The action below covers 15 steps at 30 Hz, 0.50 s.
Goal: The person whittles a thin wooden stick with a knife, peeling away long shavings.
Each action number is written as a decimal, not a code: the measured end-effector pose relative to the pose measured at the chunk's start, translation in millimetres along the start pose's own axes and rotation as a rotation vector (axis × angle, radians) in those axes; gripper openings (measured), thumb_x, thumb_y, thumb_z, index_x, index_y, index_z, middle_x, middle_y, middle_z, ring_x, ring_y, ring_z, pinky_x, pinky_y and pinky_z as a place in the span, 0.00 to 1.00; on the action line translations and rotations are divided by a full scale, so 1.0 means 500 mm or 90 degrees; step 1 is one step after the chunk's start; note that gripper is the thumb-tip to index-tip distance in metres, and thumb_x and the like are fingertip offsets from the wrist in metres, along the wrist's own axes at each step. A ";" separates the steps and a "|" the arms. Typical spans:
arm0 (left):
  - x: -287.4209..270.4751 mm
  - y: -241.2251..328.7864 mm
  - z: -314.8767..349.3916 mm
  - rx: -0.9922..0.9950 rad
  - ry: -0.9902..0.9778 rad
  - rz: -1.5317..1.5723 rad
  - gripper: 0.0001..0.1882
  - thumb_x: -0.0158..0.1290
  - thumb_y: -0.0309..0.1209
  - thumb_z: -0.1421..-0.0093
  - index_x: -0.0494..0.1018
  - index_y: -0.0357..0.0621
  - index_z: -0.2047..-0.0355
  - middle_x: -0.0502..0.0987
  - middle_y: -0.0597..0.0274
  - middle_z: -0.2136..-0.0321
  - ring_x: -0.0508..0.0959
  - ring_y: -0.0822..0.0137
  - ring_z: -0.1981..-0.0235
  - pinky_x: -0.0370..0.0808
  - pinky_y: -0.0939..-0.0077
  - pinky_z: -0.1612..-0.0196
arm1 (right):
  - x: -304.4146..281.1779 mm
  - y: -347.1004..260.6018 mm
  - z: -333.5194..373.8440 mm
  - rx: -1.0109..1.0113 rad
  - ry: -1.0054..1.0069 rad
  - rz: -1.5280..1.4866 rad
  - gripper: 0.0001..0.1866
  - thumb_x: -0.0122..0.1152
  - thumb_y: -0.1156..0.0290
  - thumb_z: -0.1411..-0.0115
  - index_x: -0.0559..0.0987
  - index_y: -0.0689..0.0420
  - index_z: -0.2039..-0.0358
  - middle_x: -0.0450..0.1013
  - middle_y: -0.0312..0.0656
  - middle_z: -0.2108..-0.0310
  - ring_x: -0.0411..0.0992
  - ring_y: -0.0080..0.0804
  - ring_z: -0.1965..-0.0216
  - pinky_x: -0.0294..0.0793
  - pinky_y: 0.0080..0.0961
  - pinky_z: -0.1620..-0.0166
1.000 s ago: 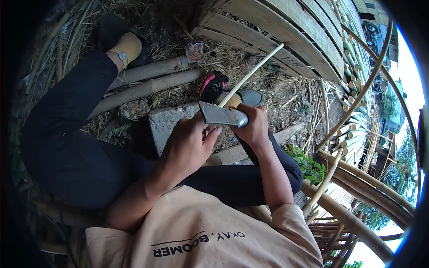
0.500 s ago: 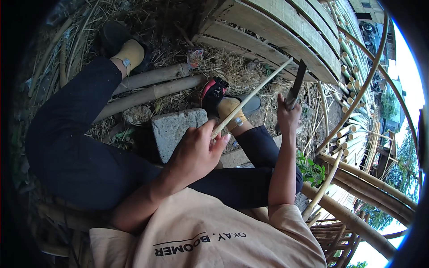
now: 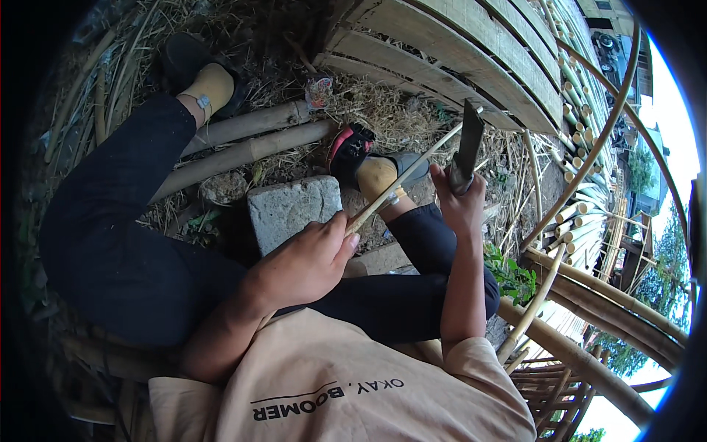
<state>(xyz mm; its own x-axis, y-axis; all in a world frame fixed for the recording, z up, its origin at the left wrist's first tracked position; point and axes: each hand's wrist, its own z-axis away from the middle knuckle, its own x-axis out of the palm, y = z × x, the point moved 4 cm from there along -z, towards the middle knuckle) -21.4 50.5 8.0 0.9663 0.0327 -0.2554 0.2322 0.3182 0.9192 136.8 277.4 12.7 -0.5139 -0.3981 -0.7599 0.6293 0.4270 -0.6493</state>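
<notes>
The stick [image 3: 412, 172] could twist, we judge, if our left hand [image 3: 305, 258] held it loosely, letting the knife [image 3: 471, 140] glance toward our fingers or leg [image 3: 423, 236]. Our left hand closes round the stick's lower part; the rest slants up and right from the grip, passing behind the blade. Our right hand [image 3: 462, 199] grasps the knife's handle.
</notes>
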 end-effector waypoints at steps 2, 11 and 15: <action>-0.001 -0.006 0.000 0.007 0.030 -0.033 0.20 0.50 0.36 0.29 0.66 0.30 0.46 0.76 0.40 0.71 0.78 0.42 0.66 0.74 0.55 0.63 | -0.002 -0.002 0.003 0.003 0.000 0.000 0.23 0.70 0.63 0.39 0.69 0.59 0.84 0.57 0.30 0.88 0.53 0.16 0.81 0.53 0.24 0.78; -0.008 0.007 -0.020 -0.004 0.159 0.028 0.16 0.53 0.37 0.32 0.70 0.33 0.62 0.75 0.42 0.81 0.77 0.41 0.77 0.73 0.49 0.72 | 0.051 -0.079 0.037 -0.072 -0.161 0.030 0.16 0.72 0.66 0.44 0.76 0.63 0.79 0.67 0.45 0.88 0.68 0.31 0.85 0.68 0.31 0.76; -0.019 0.018 -0.022 -0.009 0.180 0.032 0.16 0.54 0.38 0.32 0.70 0.33 0.65 0.74 0.43 0.82 0.77 0.42 0.76 0.73 0.51 0.73 | 0.079 -0.070 0.057 -0.137 -0.188 0.032 0.13 0.73 0.71 0.48 0.77 0.64 0.78 0.69 0.46 0.85 0.68 0.32 0.85 0.68 0.28 0.76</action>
<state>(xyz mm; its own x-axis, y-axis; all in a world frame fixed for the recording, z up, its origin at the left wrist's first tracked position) -29.5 63.5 15.6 0.9064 0.3110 -0.2857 0.1819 0.3231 0.9287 110.9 223.8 6.5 -0.2753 -0.5759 -0.7697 0.4969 0.6002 -0.6268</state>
